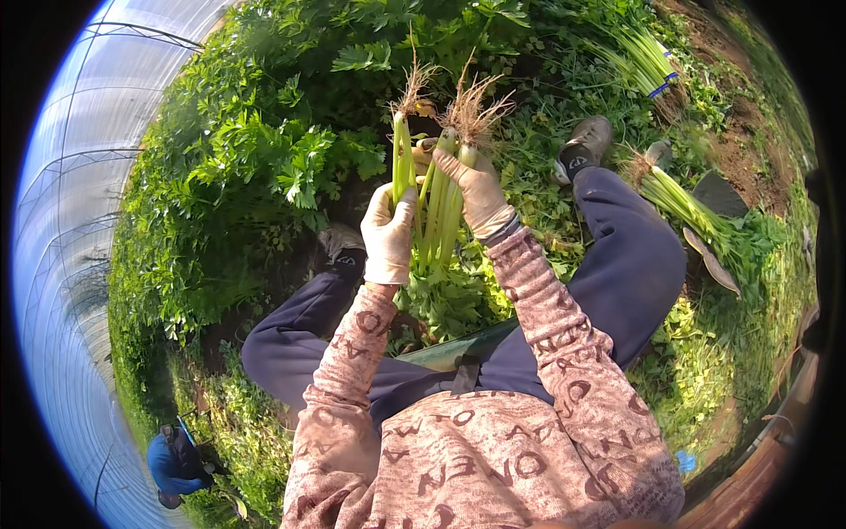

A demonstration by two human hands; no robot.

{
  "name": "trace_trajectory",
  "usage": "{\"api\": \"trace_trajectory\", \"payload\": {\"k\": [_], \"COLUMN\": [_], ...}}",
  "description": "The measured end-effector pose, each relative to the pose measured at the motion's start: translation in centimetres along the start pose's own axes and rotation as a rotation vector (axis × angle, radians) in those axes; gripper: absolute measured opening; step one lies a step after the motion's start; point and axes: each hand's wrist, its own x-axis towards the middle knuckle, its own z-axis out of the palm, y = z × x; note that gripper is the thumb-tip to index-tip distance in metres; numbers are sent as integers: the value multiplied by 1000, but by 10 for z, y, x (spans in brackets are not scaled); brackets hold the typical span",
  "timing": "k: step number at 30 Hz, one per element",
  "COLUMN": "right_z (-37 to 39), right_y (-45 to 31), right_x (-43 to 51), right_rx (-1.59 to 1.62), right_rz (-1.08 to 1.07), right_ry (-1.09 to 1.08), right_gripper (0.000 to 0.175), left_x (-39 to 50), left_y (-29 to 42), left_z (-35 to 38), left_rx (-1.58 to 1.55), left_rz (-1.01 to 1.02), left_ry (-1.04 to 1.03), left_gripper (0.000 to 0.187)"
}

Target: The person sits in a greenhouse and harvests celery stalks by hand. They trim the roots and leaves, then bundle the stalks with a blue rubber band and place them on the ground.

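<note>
Both hands wear pale, soiled gloves and are raised between the knees. My left hand (388,231) grips a thin celery plant (402,155) by its stalks, roots upward. Beside it, my right hand (472,185) holds several celery stalks (436,211) just under their tangled brown roots (472,112), thumb across them. The leafy ends (443,301) hang down towards my lap. The fingers of the right hand behind the stalks are partly hidden.
Dense green celery (264,145) grows ahead and to the left. Celery bundles bound with blue bands (651,66) lie at the upper right. A loose bunch (687,205) lies beyond my right knee, near a flat grey-brown piece (712,261). A person in blue (175,459) bends at the lower left.
</note>
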Motion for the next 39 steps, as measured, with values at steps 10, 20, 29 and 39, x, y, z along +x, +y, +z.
{"api": "trace_trajectory", "payload": {"k": [10, 20, 29, 39], "right_z": [2, -2, 4, 18], "right_y": [4, 0, -1, 24], "right_x": [3, -1, -5, -13], "right_rx": [89, -38, -50, -142], "right_rz": [6, 33, 103, 37], "right_ry": [-17, -117, -168, 5], "right_gripper": [28, 37, 33, 27], "left_x": [-17, -32, -20, 7], "left_y": [0, 5, 3, 12], "left_z": [-14, -9, -22, -6], "left_rx": [1216, -47, -208, -128], "left_rz": [473, -86, 13, 181], "left_ry": [-56, -138, 21, 57], "left_gripper": [66, 41, 16, 22]}}
